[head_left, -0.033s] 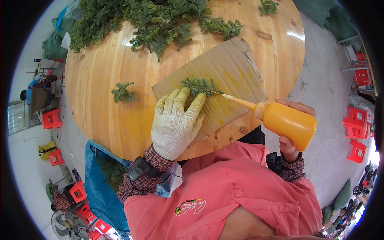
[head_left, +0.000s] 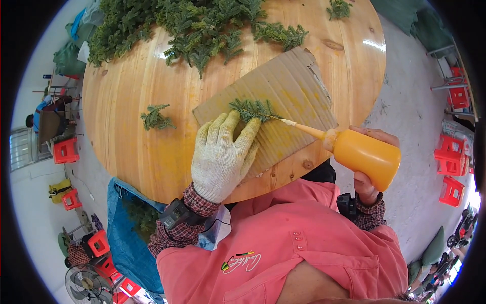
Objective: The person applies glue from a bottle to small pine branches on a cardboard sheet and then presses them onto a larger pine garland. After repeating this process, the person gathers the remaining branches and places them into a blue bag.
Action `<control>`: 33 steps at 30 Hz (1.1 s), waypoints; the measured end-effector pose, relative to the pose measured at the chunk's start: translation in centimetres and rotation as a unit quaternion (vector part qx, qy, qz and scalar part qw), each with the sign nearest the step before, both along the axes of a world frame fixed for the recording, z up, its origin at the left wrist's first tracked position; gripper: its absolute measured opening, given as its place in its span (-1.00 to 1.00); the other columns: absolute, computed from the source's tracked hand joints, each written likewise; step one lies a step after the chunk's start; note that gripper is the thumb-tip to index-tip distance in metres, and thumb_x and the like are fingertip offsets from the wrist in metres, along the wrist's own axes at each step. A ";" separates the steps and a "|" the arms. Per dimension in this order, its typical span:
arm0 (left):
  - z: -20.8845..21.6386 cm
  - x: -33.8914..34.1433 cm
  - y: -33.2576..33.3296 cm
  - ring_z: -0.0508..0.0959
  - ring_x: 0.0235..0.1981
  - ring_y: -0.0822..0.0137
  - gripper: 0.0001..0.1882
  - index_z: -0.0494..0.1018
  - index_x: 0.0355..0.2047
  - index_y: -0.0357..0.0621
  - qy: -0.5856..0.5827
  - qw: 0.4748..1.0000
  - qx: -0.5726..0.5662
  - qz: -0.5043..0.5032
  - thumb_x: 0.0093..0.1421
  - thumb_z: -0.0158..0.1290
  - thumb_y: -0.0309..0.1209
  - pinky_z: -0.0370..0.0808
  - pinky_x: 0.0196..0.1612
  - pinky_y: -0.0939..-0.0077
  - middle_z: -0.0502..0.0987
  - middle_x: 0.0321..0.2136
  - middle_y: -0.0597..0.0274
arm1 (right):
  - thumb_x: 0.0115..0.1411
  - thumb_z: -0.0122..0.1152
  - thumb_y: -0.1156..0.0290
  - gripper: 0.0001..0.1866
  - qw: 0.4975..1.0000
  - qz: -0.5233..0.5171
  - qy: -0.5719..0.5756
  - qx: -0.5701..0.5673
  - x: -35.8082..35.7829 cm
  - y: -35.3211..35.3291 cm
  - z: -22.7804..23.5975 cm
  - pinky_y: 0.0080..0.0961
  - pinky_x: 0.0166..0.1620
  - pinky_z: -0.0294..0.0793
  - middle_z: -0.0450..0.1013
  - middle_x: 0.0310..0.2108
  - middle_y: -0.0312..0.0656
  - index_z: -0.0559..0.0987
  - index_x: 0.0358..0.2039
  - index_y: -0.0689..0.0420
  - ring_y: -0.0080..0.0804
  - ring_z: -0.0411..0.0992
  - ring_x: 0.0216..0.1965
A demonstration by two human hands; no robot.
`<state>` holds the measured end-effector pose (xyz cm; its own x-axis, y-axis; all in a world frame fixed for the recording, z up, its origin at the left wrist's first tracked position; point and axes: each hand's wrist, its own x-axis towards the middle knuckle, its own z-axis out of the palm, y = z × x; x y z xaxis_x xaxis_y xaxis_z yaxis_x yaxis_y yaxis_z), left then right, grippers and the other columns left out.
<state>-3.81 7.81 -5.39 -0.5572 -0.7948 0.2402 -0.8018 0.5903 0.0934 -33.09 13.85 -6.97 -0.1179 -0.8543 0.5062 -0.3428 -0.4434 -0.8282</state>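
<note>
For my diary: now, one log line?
white-gloved left hand: on green needled sprig; bare right hand: orange plastic bottle; below: brown corrugated cardboard

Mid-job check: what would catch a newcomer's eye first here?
Likely the orange squeeze bottle in the right hand, right of centre, its nozzle pointing at a conifer sprig. Left of it, the white-gloved left hand touches that sprig on a cardboard sheet. Green conifer branches lie heaped on the round wooden table's far side.

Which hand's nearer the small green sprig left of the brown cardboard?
Left. White-gloved left hand: right of the sprig. Bare right hand: farther right, around the orange plastic bottle.
</note>
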 end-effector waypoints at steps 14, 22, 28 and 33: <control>2.0 0.5 -1.3 0.46 0.01 0.10 -0.59 0.51 -0.03 0.06 0.048 0.997 -0.036 0.039 0.06 0.22 -0.36 0.34 0.13 0.12 0.45 -0.04 0.15 | 0.14 0.24 -0.22 -0.17 0.982 -0.040 -0.161 0.088 -2.3 1.4 -0.2 -0.42 -0.24 0.55 0.40 -0.02 0.00 0.30 0.11 0.25 -0.26 0.54 -0.24; 1.2 -0.1 -3.2 0.49 -0.12 0.19 -0.65 0.53 -0.13 0.09 0.039 0.998 -0.028 -0.029 0.01 0.21 -0.42 0.32 0.15 0.14 0.48 -0.20 0.25 | 0.19 0.15 -0.24 -0.19 0.967 -0.019 -0.238 0.092 -1.8 0.8 -0.6 -0.50 -0.33 0.50 0.39 -0.03 -0.07 0.30 0.14 0.24 -0.32 0.52 -0.29; 4.0 6.5 -4.1 0.50 -0.10 0.22 -0.67 0.54 -0.11 0.12 -0.023 0.983 -0.128 0.128 0.06 0.17 -0.41 0.34 0.14 0.10 0.51 -0.23 0.28 | 0.21 0.13 -0.22 -0.20 0.966 -0.010 -0.239 0.102 -2.3 0.5 -1.2 -0.51 -0.32 0.50 0.42 -0.08 -0.08 0.31 0.14 0.25 -0.33 0.51 -0.29; 4.9 7.5 -5.7 0.52 -0.12 0.15 -0.78 0.55 -0.18 0.02 -0.084 0.949 -0.210 0.218 0.13 0.13 -0.33 0.38 0.08 0.14 0.55 -0.21 0.19 | 0.24 0.12 -0.18 -0.24 0.967 0.003 -0.234 0.099 -1.7 0.0 -1.3 -0.50 -0.31 0.51 0.45 -0.13 -0.06 0.31 0.14 0.27 -0.32 0.51 -0.29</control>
